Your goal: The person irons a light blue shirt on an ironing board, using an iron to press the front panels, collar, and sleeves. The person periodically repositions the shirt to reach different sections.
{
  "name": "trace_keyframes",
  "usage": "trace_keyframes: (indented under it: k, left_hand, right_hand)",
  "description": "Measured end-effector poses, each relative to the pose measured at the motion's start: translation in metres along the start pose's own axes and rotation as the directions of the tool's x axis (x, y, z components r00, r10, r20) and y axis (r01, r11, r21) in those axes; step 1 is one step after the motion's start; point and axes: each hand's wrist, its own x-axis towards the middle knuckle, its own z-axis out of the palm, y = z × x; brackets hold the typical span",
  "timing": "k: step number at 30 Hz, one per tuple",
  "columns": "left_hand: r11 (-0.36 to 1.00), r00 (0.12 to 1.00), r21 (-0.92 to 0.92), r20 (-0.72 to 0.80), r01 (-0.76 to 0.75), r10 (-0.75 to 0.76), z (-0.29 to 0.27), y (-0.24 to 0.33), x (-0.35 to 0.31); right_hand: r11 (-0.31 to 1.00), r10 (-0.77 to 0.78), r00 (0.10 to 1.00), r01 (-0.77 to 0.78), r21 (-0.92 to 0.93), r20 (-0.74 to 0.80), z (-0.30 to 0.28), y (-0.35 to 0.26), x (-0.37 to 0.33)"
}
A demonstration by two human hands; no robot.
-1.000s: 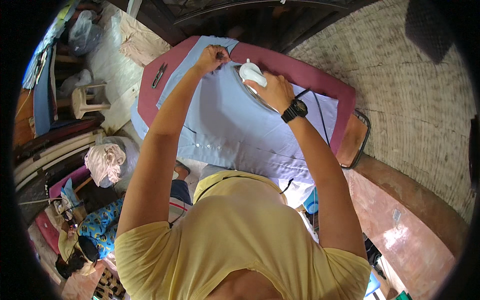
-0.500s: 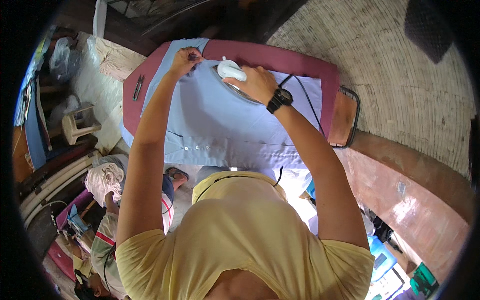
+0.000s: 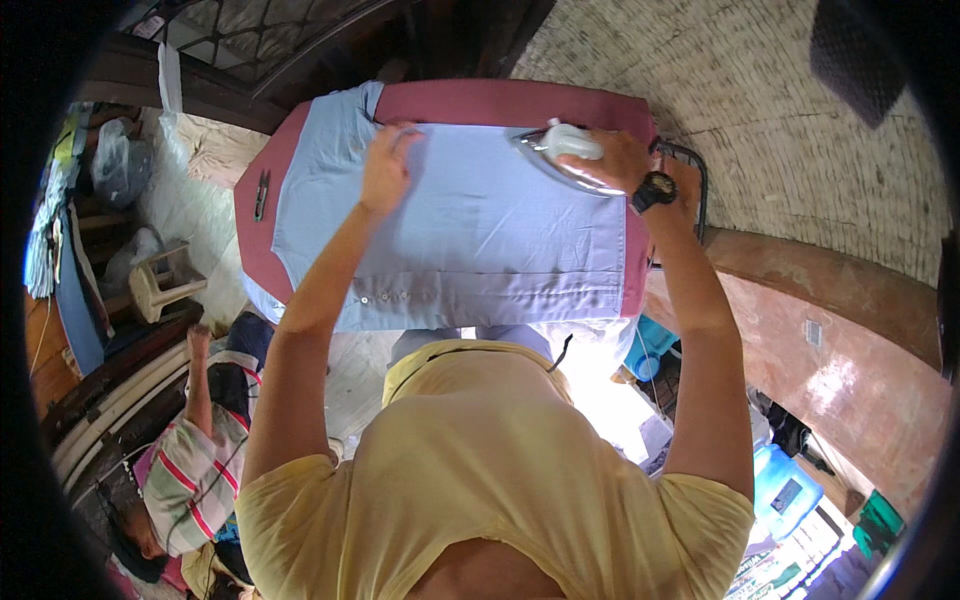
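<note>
A light blue button-up shirt [image 3: 470, 215] is spread over a maroon ironing board [image 3: 510, 100], its row of buttons along the near side. My right hand [image 3: 622, 160] is wrapped round the handle of a white iron [image 3: 572, 143]. The iron's metal plate rests at the far right part of the shirt, its tip to the left. Against the shirt's far edge, left of the middle, my left hand [image 3: 387, 168] rests with its fingers apart and nothing in them. Small dark thread snips [image 3: 261, 195] lie on the board's left end.
A metal rack [image 3: 685, 160] juts from the board's right end. To the left are a small beige stool [image 3: 168, 280] and a clear plastic bag [image 3: 122, 165]. Another person in a striped shirt [image 3: 200, 460] is at the lower left. A pinkish low wall [image 3: 790, 310] runs along the right.
My right hand has slid the iron rightward across the shirt. My left hand has let go of the far fabric edge and lies lower. The person at the left has shifted.
</note>
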Motion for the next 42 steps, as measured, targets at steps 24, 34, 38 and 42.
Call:
trace_keyframes:
  k: [24,34,38,42]
  left_hand:
    - [0.82,0.788,0.181,-0.447,0.543,-0.423,-0.083,-0.017,-0.18]
    - [0.521,0.663,0.41,-0.462,0.748,-0.589,-0.072,-0.084,-0.222]
    - [0.537,0.642,0.351,-0.426,0.767,-0.638,-0.081,-0.119,-0.242]
    - [0.523,0.542,0.142,-0.191,0.84,-0.819,-0.09,-0.146,-0.235]
  right_hand:
    - [0.884,-0.396,0.904,0.423,-0.198,0.163,0.025,0.011,-0.006]
    - [0.93,-0.343,0.898,0.366,-0.036,0.274,0.045,-0.116,-0.044]
    - [0.913,-0.303,0.936,0.339,-0.227,0.178,0.041,-0.023,-0.091]
    - [0.978,-0.197,0.976,0.202,-0.045,0.091,0.035,0.004,-0.106]
